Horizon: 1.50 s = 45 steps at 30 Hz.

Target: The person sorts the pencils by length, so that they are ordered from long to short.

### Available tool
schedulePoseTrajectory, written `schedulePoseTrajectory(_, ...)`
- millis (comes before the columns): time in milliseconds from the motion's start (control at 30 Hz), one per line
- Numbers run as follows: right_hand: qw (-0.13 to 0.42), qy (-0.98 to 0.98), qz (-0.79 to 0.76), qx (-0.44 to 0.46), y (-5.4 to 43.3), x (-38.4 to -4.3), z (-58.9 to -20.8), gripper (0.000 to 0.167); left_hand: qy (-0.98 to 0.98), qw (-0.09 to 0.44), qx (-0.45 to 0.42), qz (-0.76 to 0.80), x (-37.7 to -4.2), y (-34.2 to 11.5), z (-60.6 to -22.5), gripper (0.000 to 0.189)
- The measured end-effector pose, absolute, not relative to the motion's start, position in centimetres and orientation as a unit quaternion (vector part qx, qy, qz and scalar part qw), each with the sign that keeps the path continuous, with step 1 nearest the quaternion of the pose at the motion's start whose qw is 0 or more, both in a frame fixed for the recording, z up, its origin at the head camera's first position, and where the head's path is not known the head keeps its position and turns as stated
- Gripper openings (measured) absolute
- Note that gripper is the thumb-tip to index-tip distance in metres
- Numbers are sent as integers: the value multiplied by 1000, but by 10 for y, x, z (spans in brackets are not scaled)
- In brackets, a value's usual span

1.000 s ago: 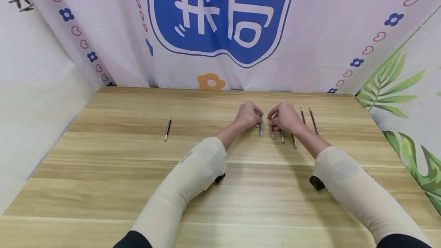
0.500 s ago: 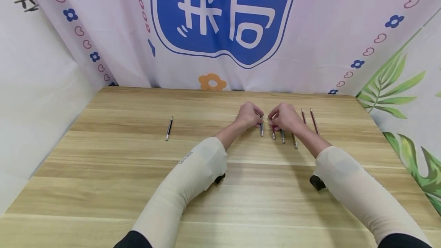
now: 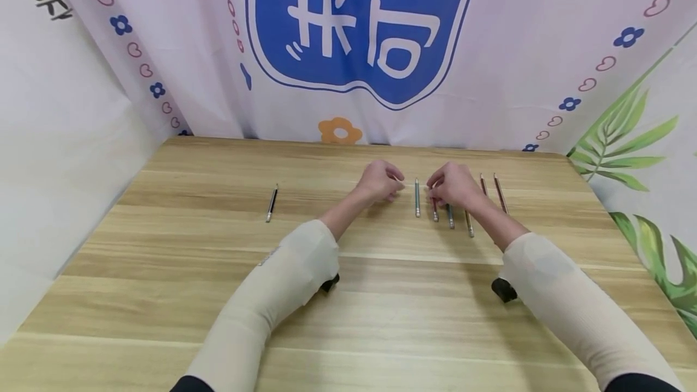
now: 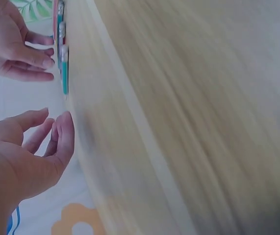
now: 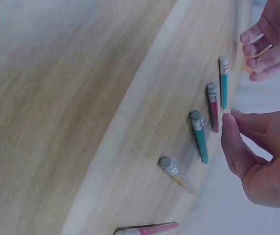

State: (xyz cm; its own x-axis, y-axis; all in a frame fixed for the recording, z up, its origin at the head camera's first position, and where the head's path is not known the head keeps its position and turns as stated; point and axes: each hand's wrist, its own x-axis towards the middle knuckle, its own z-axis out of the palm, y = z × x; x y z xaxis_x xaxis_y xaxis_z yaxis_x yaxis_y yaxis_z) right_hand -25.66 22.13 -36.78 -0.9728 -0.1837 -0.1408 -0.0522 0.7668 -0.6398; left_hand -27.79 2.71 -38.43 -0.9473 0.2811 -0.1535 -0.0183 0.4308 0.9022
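Observation:
My left hand (image 3: 379, 181), fingers loosely bent, hovers just left of a teal pencil (image 3: 417, 198) and holds nothing. In the left wrist view its fingertips stand apart from that pencil (image 4: 64, 71). My right hand (image 3: 454, 185) is over the far end of a red pencil (image 3: 435, 210), partly hiding it. The right wrist view has thumb and index finger close together beside the far ends of the red pencil (image 5: 214, 107) and the teal one, with no pencil seen between them. Right of these lie a second teal pencil (image 3: 451, 216) and a yellowish pencil (image 3: 470, 224).
Two more red pencils (image 3: 483, 184) lie beyond the right forearm, one partly covered by it. A black pencil (image 3: 272, 203) lies alone on the left of the wooden table (image 3: 179, 271). A printed curtain (image 3: 283, 107) hangs at the table's back edge.
My left hand has let go of the leftmost teal pencil and moved left, leaving it in full view on the table. The right hand stays nearly still. The head view has shifted slightly.

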Motion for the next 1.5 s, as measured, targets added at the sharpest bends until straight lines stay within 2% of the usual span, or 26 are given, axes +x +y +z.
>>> schedulePoseTrajectory(233,79,940,-323,-72,219,-255,-362,23,852,133,91,498,-277,-9,-378,21)
schedulePoseTrajectory(633,67,927,-359,-85,210,-257,-372,23,905,53,141,397,-272,-108,-366,28)
schedulePoseTrajectory(1000,96,931,-346,-70,195,-257,-373,29,932,16,113,344,-267,-184,-358,29)
schedulePoseTrajectory(1200,100,928,-352,-74,193,-258,-375,26,937,43,90,334,-260,-202,-357,33)
schedulePoseTrajectory(1500,115,918,-375,-61,195,-260,-377,24,935,96,48,339,-260,-205,-365,47)
